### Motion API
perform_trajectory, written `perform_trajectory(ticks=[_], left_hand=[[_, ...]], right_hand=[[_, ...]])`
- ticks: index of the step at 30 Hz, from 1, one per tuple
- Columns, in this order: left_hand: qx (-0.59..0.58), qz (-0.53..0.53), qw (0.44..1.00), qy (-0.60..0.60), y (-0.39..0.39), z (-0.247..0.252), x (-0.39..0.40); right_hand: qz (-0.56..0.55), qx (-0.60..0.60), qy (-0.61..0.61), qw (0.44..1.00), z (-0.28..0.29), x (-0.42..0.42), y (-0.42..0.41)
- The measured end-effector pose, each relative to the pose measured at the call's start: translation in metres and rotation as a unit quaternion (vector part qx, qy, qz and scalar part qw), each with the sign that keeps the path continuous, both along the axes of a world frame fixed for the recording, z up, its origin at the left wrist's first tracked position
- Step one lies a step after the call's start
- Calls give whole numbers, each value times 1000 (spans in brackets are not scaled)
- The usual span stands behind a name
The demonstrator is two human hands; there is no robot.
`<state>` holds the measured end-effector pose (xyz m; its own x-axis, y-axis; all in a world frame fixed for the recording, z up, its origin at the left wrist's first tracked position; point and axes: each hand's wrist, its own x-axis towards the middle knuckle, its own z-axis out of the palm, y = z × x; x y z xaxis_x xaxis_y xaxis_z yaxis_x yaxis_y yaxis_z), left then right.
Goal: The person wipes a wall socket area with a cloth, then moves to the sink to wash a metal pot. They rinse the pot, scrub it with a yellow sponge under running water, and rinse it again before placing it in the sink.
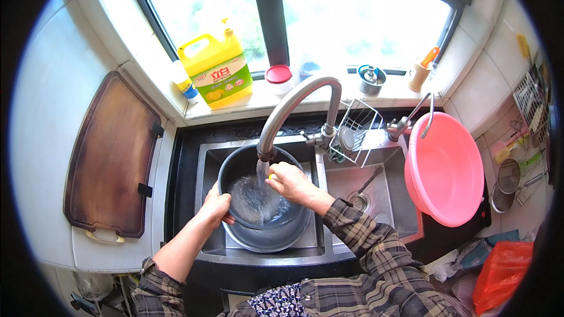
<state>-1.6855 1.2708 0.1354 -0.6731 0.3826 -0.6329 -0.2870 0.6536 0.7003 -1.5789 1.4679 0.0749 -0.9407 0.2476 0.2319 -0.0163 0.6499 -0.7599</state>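
Observation:
My left hand (216, 206) grips the left rim of a dark pot (282, 218) in the left sink basin. The pot seems to rest in or over a wider grey metal vessel (275, 246). My right hand (291, 183) is closed above the pot's right side around a small yellow-ended object (274, 177), mostly hidden by my fingers. Water (263, 168) runs from the arched metal faucet (304, 90) into the pot, beside my right hand. Inside the pot lies a grey, grainy-looking patch (249, 198); whether it is mesh or bubbles is unclear.
A wire rack (363, 127) hangs over the right basin (343, 171). A pink plastic basin (449, 171) leans beside a smaller tap (398, 128). A yellow detergent jug (216, 70) and a red-lidded jar (278, 77) line the sill. A cutting board (116, 158) stands against the left wall.

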Motion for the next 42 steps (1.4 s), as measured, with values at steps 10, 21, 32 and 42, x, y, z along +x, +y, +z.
perform_trajectory(ticks=[10,21,32,42], left_hand=[[32,109,986,-125,-15,-30,10],[23,95,985,-143,-13,-27,25],[50,112,989,-81,-52,-19,39],[58,178,980,-65,-135,18,113]], right_hand=[[-96,120,25,988,16,-1,53],[-37,526,-13,850,-21,-33,90],[-45,524,-3,850,11,1,82],[92,132,154,975,77,76,-16]])
